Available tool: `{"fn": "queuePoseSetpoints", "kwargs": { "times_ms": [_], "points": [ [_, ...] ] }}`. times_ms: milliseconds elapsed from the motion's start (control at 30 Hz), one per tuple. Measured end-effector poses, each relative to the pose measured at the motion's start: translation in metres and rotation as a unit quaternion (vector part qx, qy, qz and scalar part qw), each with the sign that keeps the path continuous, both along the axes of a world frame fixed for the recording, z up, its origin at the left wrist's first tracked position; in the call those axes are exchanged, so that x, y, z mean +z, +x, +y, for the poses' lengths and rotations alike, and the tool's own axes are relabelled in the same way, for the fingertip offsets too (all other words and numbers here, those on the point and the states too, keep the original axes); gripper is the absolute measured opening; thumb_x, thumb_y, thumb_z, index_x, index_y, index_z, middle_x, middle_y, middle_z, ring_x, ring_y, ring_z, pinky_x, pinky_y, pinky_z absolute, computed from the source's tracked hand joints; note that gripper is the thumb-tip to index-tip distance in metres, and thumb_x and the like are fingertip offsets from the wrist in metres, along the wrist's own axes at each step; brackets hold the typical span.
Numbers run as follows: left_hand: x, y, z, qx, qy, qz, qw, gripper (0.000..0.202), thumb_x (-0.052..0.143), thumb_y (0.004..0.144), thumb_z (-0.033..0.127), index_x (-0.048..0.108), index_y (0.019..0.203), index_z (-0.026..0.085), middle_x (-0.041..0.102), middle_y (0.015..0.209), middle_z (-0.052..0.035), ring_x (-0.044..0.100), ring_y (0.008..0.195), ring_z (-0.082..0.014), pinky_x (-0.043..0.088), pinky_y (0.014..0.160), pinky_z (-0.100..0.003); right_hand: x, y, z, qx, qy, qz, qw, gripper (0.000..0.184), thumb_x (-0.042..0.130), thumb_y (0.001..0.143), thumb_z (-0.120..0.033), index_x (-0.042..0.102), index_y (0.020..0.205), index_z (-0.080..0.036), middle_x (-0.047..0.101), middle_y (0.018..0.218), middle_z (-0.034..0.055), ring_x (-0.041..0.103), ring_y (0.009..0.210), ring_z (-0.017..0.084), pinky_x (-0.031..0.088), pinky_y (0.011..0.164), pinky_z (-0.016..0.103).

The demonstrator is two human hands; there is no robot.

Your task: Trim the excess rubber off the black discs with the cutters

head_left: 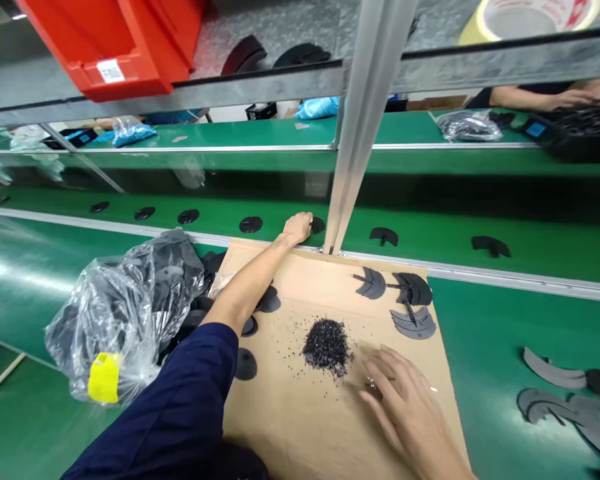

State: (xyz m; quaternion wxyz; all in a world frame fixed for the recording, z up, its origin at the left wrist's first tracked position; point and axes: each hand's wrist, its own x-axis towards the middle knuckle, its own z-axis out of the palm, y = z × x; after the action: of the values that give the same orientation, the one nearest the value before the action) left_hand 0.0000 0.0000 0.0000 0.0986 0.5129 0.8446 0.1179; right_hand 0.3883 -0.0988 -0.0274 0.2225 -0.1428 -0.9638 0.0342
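Stretched far forward, my left hand (pixel 299 228) has its fingers closed at the edge of a black round plastic part (pixel 318 225) on the green belt. Its fingertips are partly hidden. My right hand (pixel 405 400) hovers low over the cardboard sheet (pixel 300 423), thumb and fingers apart and slightly curled. Small dark, shiny bits (pixel 373 385) show near those fingers, too blurred to name. Just left of that hand is a pile of tiny black pieces (pixel 327 345). Black fan-shaped parts (pixel 413 289) lie at the sheet's upper right, and black discs (pixel 246 365) along its left side.
A clear plastic bag (pixel 125 313) of dark parts sits at left. Curved grey parts (pixel 555 407) lie at right. A metal post (pixel 360 127) rises beside my left hand; a red bin (pixel 125 47) and tape roll (pixel 530 20) are on the shelf above. Across the belt, another person's hands (pixel 575 99) show.
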Motion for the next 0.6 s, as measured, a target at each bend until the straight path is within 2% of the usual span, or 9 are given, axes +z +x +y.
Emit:
{"fn": "queuePoseSetpoints", "kwargs": {
  "times_ms": [67, 133, 200, 267, 300, 333, 400, 500, 600],
  "points": [
    [0.016, -0.007, -0.019, 0.001, 0.012, -0.01, 1.0, 0.019, 0.055, 0.094, 0.011, 0.067, 0.109, 0.011, 0.07, 0.117, -0.0189, 0.067, 0.114, -0.0306, 0.052, 0.1, -0.039, 0.007, -0.007, -0.001, 0.013, -0.004, 0.014, 1.0, 0.026, 0.046, 0.105, -0.029, 0.064, 0.12, -0.017, 0.066, 0.12, 0.0185, 0.066, 0.112, 0.034, 0.061, 0.087, 0.049],
    [0.034, -0.016, -0.05, -0.014, 0.023, -0.023, 0.999, 0.016, 0.056, 0.092, 0.009, 0.068, 0.103, 0.01, 0.072, 0.105, -0.0156, 0.069, 0.107, -0.0297, 0.053, 0.096, -0.039, 0.012, -0.015, -0.003, 0.015, -0.018, 0.033, 0.999, 0.027, 0.048, 0.104, -0.026, 0.062, 0.125, -0.017, 0.065, 0.12, 0.0187, 0.066, 0.112, 0.033, 0.061, 0.087, 0.048],
    [0.047, -0.014, -0.093, -0.049, 0.033, -0.051, 0.997, 0.012, 0.059, 0.089, 0.009, 0.068, 0.096, 0.012, 0.072, 0.091, -0.0091, 0.07, 0.093, -0.0243, 0.055, 0.086, -0.033, 0.016, -0.026, -0.006, 0.01, -0.036, 0.06, 0.997, 0.036, 0.049, 0.103, -0.024, 0.055, 0.138, -0.017, 0.063, 0.123, 0.0195, 0.066, 0.112, 0.033, 0.062, 0.087, 0.047],
    [0.052, 0.002, -0.141, -0.112, 0.046, -0.121, 0.985, 0.007, 0.061, 0.088, 0.013, 0.067, 0.091, 0.015, 0.068, 0.077, -0.0025, 0.066, 0.074, -0.0174, 0.054, 0.07, -0.026, 0.019, -0.043, -0.013, 0.013, -0.054, 0.089, 0.994, 0.05, 0.052, 0.102, -0.025, 0.044, 0.151, -0.018, 0.06, 0.129, 0.021, 0.067, 0.11, 0.032, 0.063, 0.085, 0.045],
    [0.051, 0.015, -0.165, -0.188, 0.077, -0.236, 0.95, 0.007, 0.06, 0.089, 0.015, 0.067, 0.09, 0.015, 0.067, 0.075, -0.003, 0.064, 0.069, -0.0166, 0.052, 0.063, -0.026, 0.021, -0.052, -0.018, 0.021, -0.064, 0.098, 0.993, 0.055, 0.054, 0.102, -0.026, 0.039, 0.154, -0.018, 0.058, 0.132, 0.0218, 0.067, 0.109, 0.031, 0.063, 0.084, 0.044],
    [0.048, 0.031, -0.188, -0.224, 0.081, -0.282, 0.93, 0.007, 0.06, 0.09, 0.02, 0.067, 0.09, 0.016, 0.067, 0.074, -0.0021, 0.063, 0.066, -0.0156, 0.052, 0.059, -0.025, 0.024, -0.062, -0.023, 0.037, -0.074, 0.102, 0.991, 0.056, 0.054, 0.102, -0.027, 0.038, 0.155, -0.018, 0.058, 0.133, 0.022, 0.068, 0.108, 0.03, 0.063, 0.083, 0.042],
    [0.038, 0.063, -0.229, -0.256, 0.079, -0.325, 0.907, 0.011, 0.061, 0.093, 0.028, 0.066, 0.09, 0.019, 0.067, 0.073, -0.0011, 0.062, 0.064, -0.0152, 0.053, 0.056, -0.025, 0.029, -0.08, -0.033, 0.093, -0.11, 0.094, 0.985, 0.049, 0.052, 0.103, -0.024, 0.043, 0.151, -0.019, 0.063, 0.126, 0.0187, 0.07, 0.104, 0.028, 0.063, 0.081, 0.038],
    [0.021, 0.096, -0.274, -0.241, 0.116, -0.348, 0.899, 0.013, 0.062, 0.096, 0.035, 0.066, 0.093, 0.023, 0.07, 0.078, -0.0009, 0.065, 0.067, -0.0164, 0.057, 0.059, -0.028, 0.039, -0.096, -0.047, 0.168, -0.22, 0.078, 0.958, 0.031, 0.045, 0.105, -0.017, 0.057, 0.133, -0.021, 0.071, 0.105, 0.0099, 0.073, 0.089, 0.021, 0.061, 0.073, 0.03],
    [0.011, 0.097, -0.297, -0.192, 0.197, -0.339, 0.9, 0.011, 0.061, 0.098, 0.034, 0.067, 0.096, 0.026, 0.071, 0.083, -0.0021, 0.067, 0.07, -0.0173, 0.058, 0.064, -0.03, 0.046, -0.102, -0.053, 0.166, -0.343, 0.053, 0.923, 0.021, 0.046, 0.106, -0.022, 0.064, 0.117, -0.02, 0.074, 0.096, 0.0074, 0.072, 0.081, 0.02, 0.059, 0.07, 0.029]
  ]
}}
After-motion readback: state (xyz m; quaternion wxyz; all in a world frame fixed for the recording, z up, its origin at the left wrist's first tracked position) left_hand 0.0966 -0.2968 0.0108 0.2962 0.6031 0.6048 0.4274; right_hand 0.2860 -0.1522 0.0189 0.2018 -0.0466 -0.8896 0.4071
